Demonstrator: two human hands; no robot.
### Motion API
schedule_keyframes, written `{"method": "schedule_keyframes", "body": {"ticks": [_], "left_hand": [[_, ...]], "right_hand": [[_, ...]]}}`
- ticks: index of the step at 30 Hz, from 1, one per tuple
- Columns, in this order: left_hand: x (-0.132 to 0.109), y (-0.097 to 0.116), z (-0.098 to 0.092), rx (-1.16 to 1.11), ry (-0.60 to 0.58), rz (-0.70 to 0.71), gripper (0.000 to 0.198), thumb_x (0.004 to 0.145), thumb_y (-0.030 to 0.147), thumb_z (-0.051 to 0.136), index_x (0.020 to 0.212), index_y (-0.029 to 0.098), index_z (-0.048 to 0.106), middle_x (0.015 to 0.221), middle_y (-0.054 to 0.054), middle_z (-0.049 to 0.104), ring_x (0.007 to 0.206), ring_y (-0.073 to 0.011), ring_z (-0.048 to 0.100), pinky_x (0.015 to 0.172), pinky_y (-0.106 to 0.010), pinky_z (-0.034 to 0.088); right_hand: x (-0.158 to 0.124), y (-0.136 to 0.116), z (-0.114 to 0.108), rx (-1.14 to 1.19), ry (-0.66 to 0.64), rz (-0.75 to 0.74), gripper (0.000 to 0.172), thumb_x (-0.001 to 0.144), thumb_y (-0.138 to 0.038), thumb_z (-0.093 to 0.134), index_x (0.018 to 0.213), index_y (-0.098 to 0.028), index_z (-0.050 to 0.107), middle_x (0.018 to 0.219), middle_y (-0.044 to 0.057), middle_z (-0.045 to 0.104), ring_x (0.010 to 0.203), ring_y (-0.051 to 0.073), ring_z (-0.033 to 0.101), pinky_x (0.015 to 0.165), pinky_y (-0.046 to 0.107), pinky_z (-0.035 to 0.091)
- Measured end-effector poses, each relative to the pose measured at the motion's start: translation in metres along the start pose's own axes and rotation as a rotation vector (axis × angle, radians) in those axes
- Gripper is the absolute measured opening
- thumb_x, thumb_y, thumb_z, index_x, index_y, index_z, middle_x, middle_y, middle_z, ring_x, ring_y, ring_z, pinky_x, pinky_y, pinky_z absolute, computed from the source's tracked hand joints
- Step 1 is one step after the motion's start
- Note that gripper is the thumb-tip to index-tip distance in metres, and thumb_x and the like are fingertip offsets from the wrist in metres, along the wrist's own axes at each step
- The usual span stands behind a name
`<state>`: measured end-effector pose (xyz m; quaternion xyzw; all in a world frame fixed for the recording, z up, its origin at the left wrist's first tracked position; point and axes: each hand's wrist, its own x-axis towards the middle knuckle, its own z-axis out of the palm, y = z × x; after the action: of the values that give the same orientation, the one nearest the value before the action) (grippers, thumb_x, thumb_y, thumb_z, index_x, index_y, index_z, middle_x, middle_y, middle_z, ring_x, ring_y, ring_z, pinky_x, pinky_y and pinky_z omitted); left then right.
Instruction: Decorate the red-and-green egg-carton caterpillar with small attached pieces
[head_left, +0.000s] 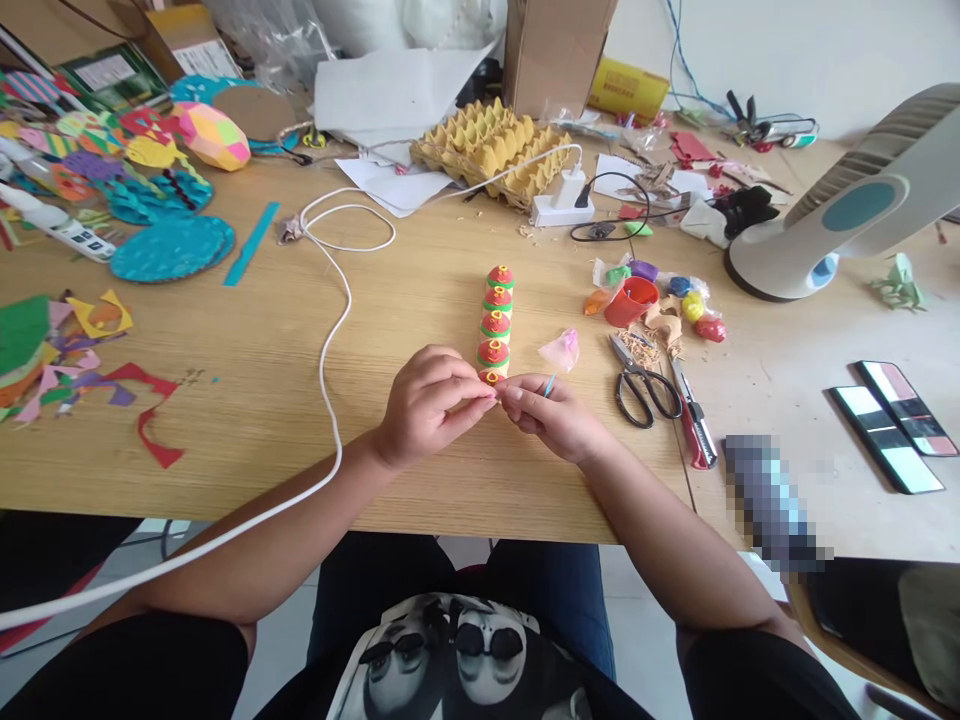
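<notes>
A row of several small red domes [496, 325] with green bands and yellow rings stands on the table, running away from me. My left hand [439, 405] is closed in a pinch at the near end of the row. Whatever lies between its fingertips is too small to make out. Fingertip to fingertip with it, my right hand [551, 412] is also closed. A thin light-blue stick [550, 385] pokes up from between its fingers. The hands partly cover the nearest dome. Just beyond my right hand lies a crumpled clear and pink wrapper [562, 349].
To the right lie black scissors [643, 385], a red utility knife [697, 420], a red cup [632, 301] and wrapped coloured lumps. A white lamp-like device [832, 215] stands beyond. A white cable [328, 375] crosses on the left near paper scraps [71, 365]. Egg cartons [495, 150] sit behind.
</notes>
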<state>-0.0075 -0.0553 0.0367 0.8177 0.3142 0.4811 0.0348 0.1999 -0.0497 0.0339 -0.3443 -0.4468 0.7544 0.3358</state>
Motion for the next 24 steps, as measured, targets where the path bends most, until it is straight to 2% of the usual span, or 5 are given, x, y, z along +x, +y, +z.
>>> {"method": "schedule_keyframes", "body": {"ticks": [5,9,11,18,24], "left_hand": [[-0.0018,-0.0016,0.0008,0.067,-0.014,0.026,0.011,0.087,0.023,0.075,0.098,0.026,0.073,0.086,-0.001,0.071,0.087,-0.0178,0.062,0.081,-0.035,0.052],[-0.0029,-0.0022,0.0017,0.090,-0.036,0.050,0.014,0.087,0.025,0.075,0.100,0.028,0.073,0.085,0.000,0.071,0.085,-0.0176,0.063,0.079,-0.034,0.052],[-0.0030,-0.0018,0.0018,0.097,-0.027,0.065,0.015,0.086,0.023,0.076,0.100,0.027,0.073,0.085,0.000,0.071,0.085,-0.0176,0.063,0.078,-0.033,0.052],[-0.0025,-0.0004,0.0002,0.101,-0.018,0.084,0.018,0.084,0.021,0.079,0.100,0.026,0.072,0.084,0.000,0.072,0.084,-0.0170,0.062,0.077,-0.032,0.053],[-0.0020,-0.0001,-0.0019,0.090,-0.001,0.112,0.015,0.084,0.021,0.078,0.097,0.026,0.073,0.081,0.002,0.072,0.082,-0.0159,0.062,0.074,-0.030,0.052]], "right_hand": [[0.0001,-0.0026,0.0019,-0.046,0.006,-0.025,0.039,0.075,-0.051,0.082,0.087,-0.015,0.073,0.061,-0.005,0.050,0.052,0.005,0.033,0.047,0.023,0.020],[0.0021,-0.0016,0.0037,-0.119,0.081,-0.095,0.037,0.065,-0.046,0.090,0.081,-0.018,0.073,0.077,0.001,0.069,0.067,0.010,0.054,0.059,0.024,0.041],[0.0029,-0.0001,0.0036,-0.131,0.108,-0.119,0.034,0.066,-0.045,0.089,0.078,-0.018,0.073,0.078,0.002,0.071,0.071,0.011,0.058,0.065,0.026,0.045],[0.0027,-0.0007,0.0026,-0.179,0.118,-0.137,0.036,0.068,-0.049,0.087,0.073,-0.017,0.073,0.065,0.000,0.066,0.059,0.009,0.049,0.058,0.025,0.042],[0.0007,-0.0017,0.0036,-0.185,0.105,-0.151,0.037,0.067,-0.051,0.087,0.074,-0.017,0.073,0.069,0.001,0.069,0.063,0.010,0.053,0.059,0.025,0.043]]}}
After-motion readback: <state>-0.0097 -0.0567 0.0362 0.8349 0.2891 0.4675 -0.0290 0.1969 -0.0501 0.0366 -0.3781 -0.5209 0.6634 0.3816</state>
